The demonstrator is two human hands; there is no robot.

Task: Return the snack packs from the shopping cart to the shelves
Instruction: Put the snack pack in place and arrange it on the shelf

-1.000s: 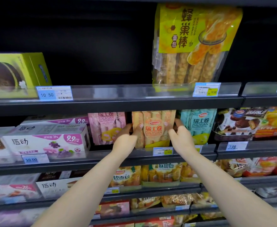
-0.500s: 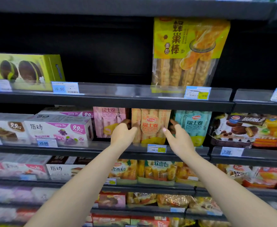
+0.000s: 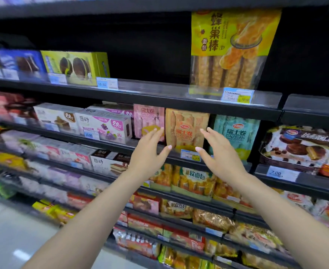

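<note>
Now both hands, left hand (image 3: 147, 152) & right hand (image 3: 219, 152), fingers spread, holding nothing, flank orange "Daliyuan" pack (image 3: 187, 129) mid-frame; dark gap upper center.

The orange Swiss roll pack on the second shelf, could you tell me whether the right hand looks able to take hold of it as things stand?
Probably yes. The right hand is open just in front of the orange Swiss roll pack, nothing between them, and the pack's front stands exposed beside the teal pack.
</note>
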